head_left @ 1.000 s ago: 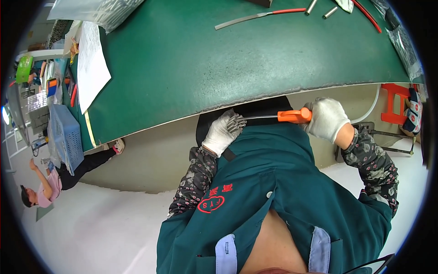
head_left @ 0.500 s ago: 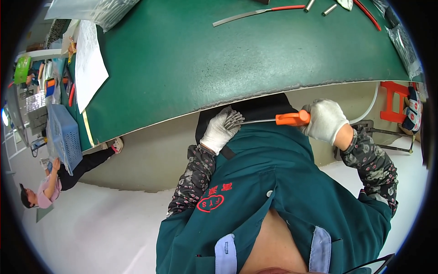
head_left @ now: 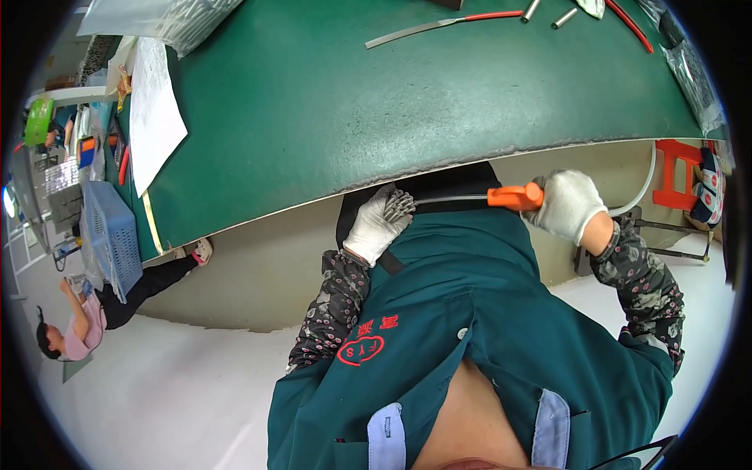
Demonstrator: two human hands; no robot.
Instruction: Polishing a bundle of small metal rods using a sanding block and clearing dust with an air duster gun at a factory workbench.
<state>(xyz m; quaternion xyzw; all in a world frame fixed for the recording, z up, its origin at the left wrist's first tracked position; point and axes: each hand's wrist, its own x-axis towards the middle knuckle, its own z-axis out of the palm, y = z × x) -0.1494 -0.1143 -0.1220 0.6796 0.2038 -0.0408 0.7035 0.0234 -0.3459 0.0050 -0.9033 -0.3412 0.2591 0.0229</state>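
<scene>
In white gloves, both my hands are just below the front edge of the green table point(head_left: 329, 117), over my lap. My left hand point(head_left: 377, 227) is closed around a bunch of small grey metal pieces point(head_left: 399, 205), whose ends poke out of the fingers; their exact kind is too small to tell. My right hand point(head_left: 565, 205) grips an orange air blow gun point(head_left: 513, 197) with a long thin metal nozzle. The nozzle's tip points left at the metal pieces, close beside them. A pale hose point(head_left: 638, 200) runs from behind my right hand up toward the table.
On the table lie a red-handled file point(head_left: 439, 29), short metal cylinders point(head_left: 564, 17), a paper sheet point(head_left: 155, 117) and a plastic bag of rods point(head_left: 184, 19). Left stands a blue basket point(head_left: 111, 227), with a person point(head_left: 86, 321) in pink nearby. A red stool point(head_left: 675, 176) is at right.
My right hand has moved the blow gun slightly right, so its nozzle has drawn back from the metal pieces. My left hand has barely moved. The person at left has raised an arm.
</scene>
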